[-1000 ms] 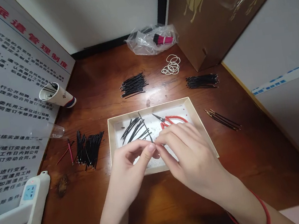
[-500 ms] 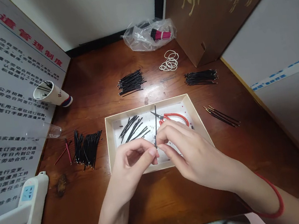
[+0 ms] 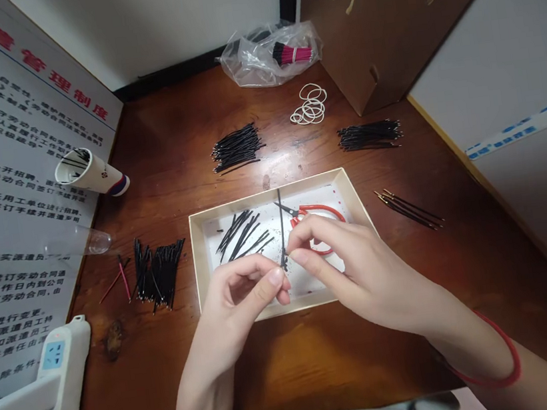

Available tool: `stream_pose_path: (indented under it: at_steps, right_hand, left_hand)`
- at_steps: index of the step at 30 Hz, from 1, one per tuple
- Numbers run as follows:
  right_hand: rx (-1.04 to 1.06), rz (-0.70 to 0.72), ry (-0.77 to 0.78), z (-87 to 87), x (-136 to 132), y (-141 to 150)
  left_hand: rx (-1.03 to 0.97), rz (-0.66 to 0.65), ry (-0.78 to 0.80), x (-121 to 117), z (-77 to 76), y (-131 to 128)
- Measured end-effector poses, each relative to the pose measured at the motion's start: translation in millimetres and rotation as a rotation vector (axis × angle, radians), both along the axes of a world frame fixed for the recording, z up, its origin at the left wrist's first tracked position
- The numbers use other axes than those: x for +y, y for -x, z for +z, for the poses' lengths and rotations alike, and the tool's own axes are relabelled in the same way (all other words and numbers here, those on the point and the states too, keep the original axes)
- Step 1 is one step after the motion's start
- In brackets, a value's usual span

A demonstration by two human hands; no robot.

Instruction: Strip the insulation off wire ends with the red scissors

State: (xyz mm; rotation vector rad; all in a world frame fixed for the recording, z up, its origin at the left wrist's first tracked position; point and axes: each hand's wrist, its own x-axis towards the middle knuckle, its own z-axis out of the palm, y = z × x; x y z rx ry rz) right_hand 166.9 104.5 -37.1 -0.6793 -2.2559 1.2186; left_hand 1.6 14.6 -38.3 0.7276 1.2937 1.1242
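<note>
Pinched between thumb and forefinger, the grip of the left hand (image 3: 250, 295) is closed on the lower end of a thin black flexible strand (image 3: 281, 217), whose free length points away from the person over a shallow cream cardboard box (image 3: 201, 261). The right hand (image 3: 362, 267) has its thumb and forefinger almost together just beside the strand, near that pinched end; whether its grip has hold of a part of it cannot be told.

For good control, the left pinch should sit close to the end being worked, firm enough to stop the strand rolling, while the right fingertips make small, light movements in line with it; pulling sideways could bend it. Working above the box makes sense, since crumbs would fall inside. The red-handled snips (image 3: 333, 210) lie in it under the right hand, so that wrist is best kept raised.
</note>
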Motion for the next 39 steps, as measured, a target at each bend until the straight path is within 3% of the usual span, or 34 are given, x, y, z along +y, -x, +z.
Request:
stream_pose_path:
  at_steps: [7, 12, 16, 21, 24, 26, 31, 35, 39]
  right_hand:
    - [0.013, 0.013, 0.113, -4.2, -5.6, 3.4]
    - [-0.002, 0.039, 0.099, -2.6, -4.9, 4.0]
    - [0.038, 0.051, -0.029, -5.3, -3.2, 4.0]
    - [0.061, 0.034, -0.365, -13.4, -5.9, 5.0]
    - [0.089, 0.030, -0.465, -16.3, -6.9, 6.3]
    - [0.117, 0.022, -0.477, -16.5, -7.1, 7.3]
    - [0.130, 0.061, -0.452, -12.9, -12.0, 10.1]
    - [0.180, 0.101, -0.363, -13.7, -18.8, 13.2]
    - [0.225, 0.113, -0.310, -18.0, -21.9, 16.0]
  left_hand:
    - [0.070, -0.020, -0.015, -2.1, -0.7, 3.3]
    - [0.111, -0.046, 0.000, -1.8, 0.1, 5.4]
    - [0.100, -0.097, 0.032, -2.2, 0.6, 6.9]
    - [0.050, -0.059, 0.019, -4.3, -3.1, 6.7]
    - [0.000, -0.062, 0.005, -4.5, -4.5, 3.7]
    - [-0.035, -0.080, -0.005, -3.0, -5.4, 1.3]
    - [0.082, 0.040, -0.019, 3.7, -8.9, -1.2]
    - [0.007, -0.089, 0.035, 3.3, -7.8, -0.8]
    - [-0.018, -0.096, 0.031, -1.3, -2.3, -3.4]
